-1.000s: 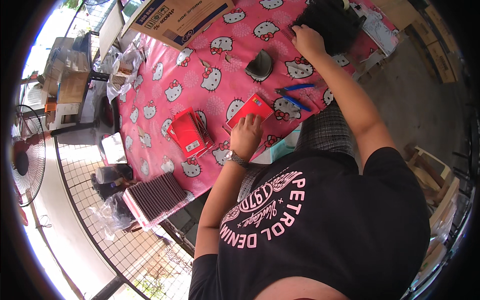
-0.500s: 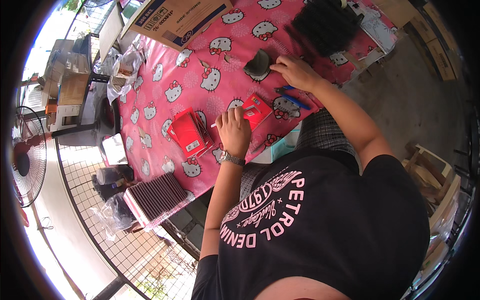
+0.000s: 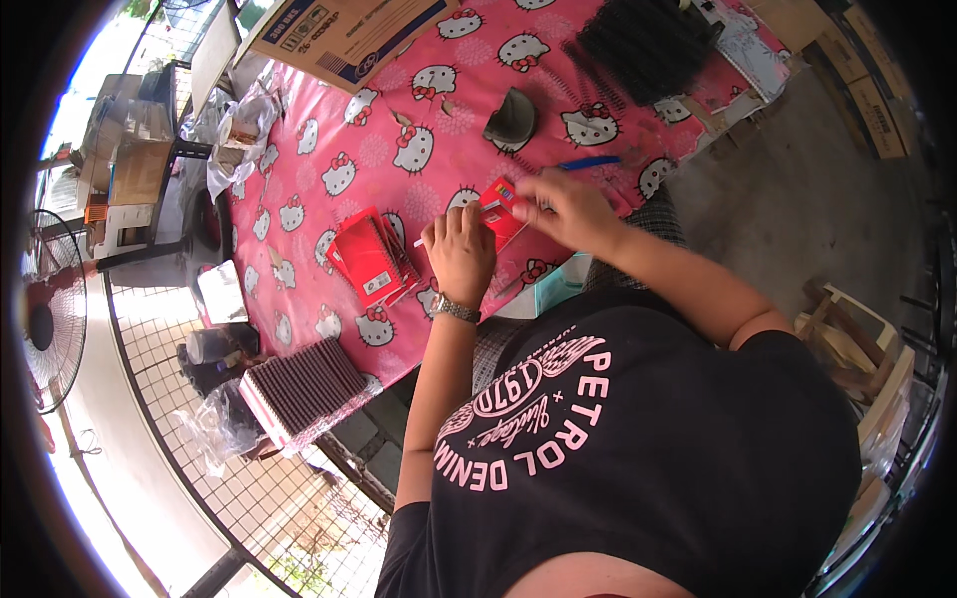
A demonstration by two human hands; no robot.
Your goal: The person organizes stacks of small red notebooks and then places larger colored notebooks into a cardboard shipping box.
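Observation:
A small red booklet (image 3: pixel 501 211) lies on the table with the pink cartoon-cat cloth (image 3: pixel 329 179). My left hand (image 3: pixel 461 254), a watch on its wrist, lies over the booklet's near end and holds it down. My right hand (image 3: pixel 564 209) is at the booklet's right edge with its fingers bunched together. It is blurred, so what it pinches is unclear. Just beyond the right hand lies a blue pen (image 3: pixel 588 161). A stack of red booklets (image 3: pixel 367 259) sits left of my left hand.
A heap of black binding spirals (image 3: pixel 648 40) and a dark grey lump (image 3: pixel 510 120) lie farther back, a cardboard box (image 3: pixel 349 30) at the far edge. A wrapped stack of booklets (image 3: pixel 309 389) stands off the near-left corner. A fan (image 3: pixel 45 319) stands at the left, wooden stools (image 3: pixel 857 339) at the right.
My right hand has come back from the black heap to the red booklet. My left hand has slid a little along the booklet and stayed on it.

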